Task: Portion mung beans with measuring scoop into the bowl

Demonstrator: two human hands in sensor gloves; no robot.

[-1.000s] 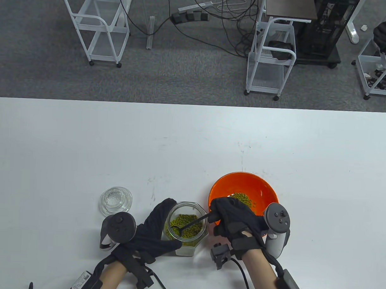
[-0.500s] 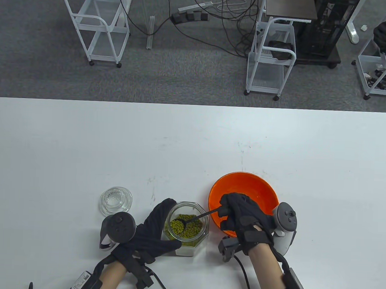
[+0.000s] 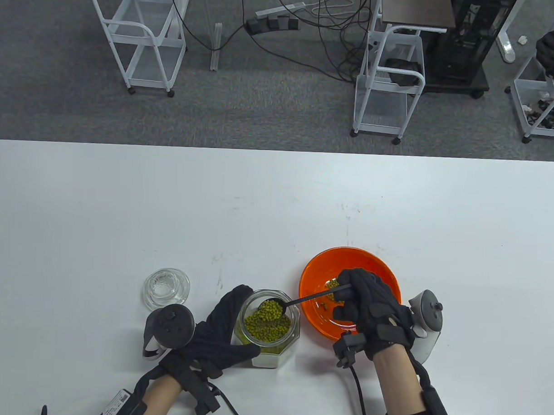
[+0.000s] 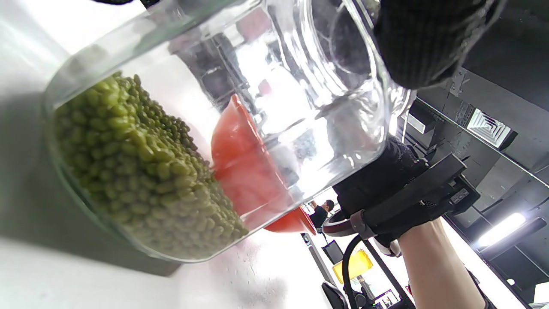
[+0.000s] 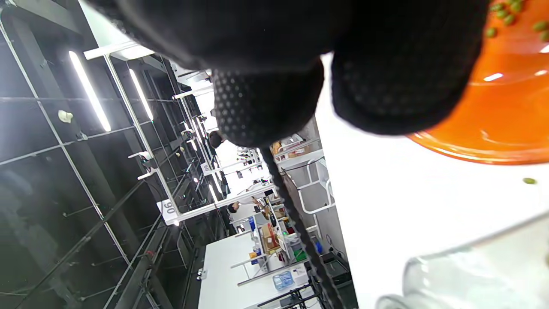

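Scoop loaded and lifting out of the jar, toward the bowl.

From above, my left hand [image 3: 218, 337] wraps the glass jar [image 3: 268, 323] on the bench [image 3: 277, 203], fingers curled round its side, while my right hand [image 3: 369, 303] pinches the handle of the black measuring scoop [image 3: 292, 302], its cup heaped with mung beans [image 3: 270, 309] at the jar's rim. The orange bowl [image 3: 320, 275] sits just right of the jar, a few beans in it, and the glass lid [image 3: 166, 289] lies to the left. My left wrist view alone shows the beans filling only the jar's lower part; my right wrist view alone shows one stray bean [image 5: 529, 180] on the bench between bowl and jar. Half a second ago the scoop sat lower among the beans and my right hand was nearer the jar; it has drawn rightward over the bowl.
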